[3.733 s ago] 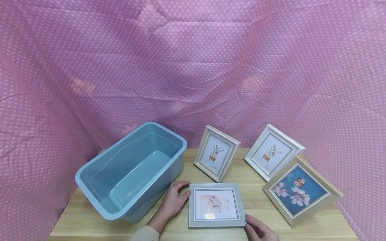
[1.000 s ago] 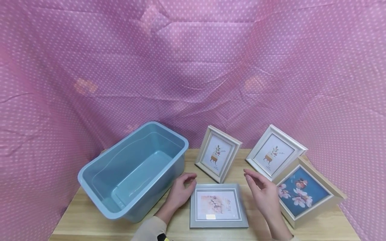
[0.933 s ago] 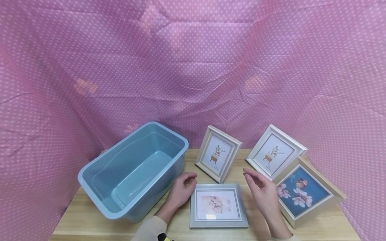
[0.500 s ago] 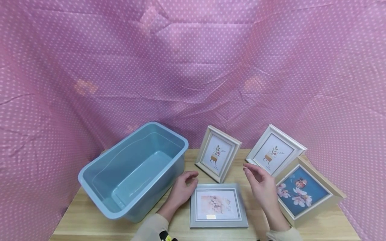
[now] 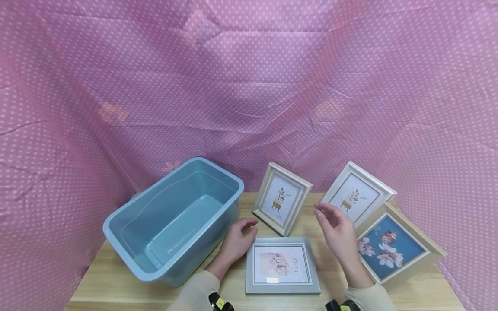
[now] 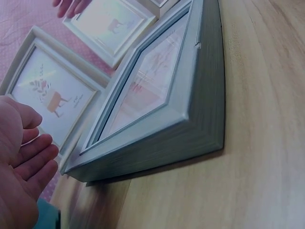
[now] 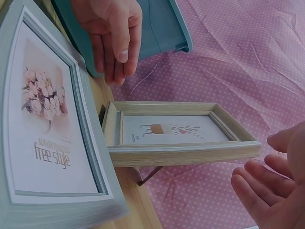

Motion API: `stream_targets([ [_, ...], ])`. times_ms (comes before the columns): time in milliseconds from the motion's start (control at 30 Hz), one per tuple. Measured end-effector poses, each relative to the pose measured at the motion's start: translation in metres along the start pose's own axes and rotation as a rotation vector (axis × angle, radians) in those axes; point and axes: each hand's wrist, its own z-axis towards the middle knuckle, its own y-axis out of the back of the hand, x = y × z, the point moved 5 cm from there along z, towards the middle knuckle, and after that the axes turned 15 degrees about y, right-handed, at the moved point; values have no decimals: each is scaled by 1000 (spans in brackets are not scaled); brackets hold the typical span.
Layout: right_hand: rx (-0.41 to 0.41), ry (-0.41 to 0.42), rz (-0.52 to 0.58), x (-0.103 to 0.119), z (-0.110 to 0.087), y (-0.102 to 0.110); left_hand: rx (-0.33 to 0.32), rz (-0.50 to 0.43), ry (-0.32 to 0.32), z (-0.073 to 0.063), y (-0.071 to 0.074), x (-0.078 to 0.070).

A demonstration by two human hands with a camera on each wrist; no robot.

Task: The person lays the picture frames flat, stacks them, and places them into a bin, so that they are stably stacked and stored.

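A grey picture frame (image 5: 282, 265) with a flower print lies flat at the front of the table. My left hand (image 5: 237, 239), holding nothing, hovers loosely bent by its far left corner; the left wrist view shows its fingers (image 6: 35, 155) beside that frame. My right hand (image 5: 338, 235) is raised with loosely bent fingers and holds nothing. It overlaps the white picture frame (image 5: 362, 172) in the head view. Behind the grey frame stands a cream picture frame (image 5: 303, 196) with a potted-plant print. A deeper beige frame (image 5: 432, 244) with a bird and blossoms stands at the right.
A deep blue plastic bin (image 5: 229, 216) stands slanted on the left of the wooden table (image 5: 105, 289). Pink dotted cloth (image 5: 249, 103) hangs around the back and sides. Bands with black devices (image 5: 342, 306) sit on both wrists.
Both hands touched the grey frame's sides at first. The right has since let go, lifted and moved back; the left has shifted slightly back. Over the last second both drift a little farther from me.
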Motion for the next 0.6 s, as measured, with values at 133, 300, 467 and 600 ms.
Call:
stream_targets([
  [133,19,-16,-4,-1,4,0,-9,13,-8,1,-1,-1],
  [300,30,-42,3,-4,7,-1,-15,27,-26,2,-2,0],
  [467,48,-58,29,-4,9,-2,-27,25,-88,3,-2,-1],
  [600,62,-55,55,-5,12,-4,-28,21,-84,5,-2,-1],
])
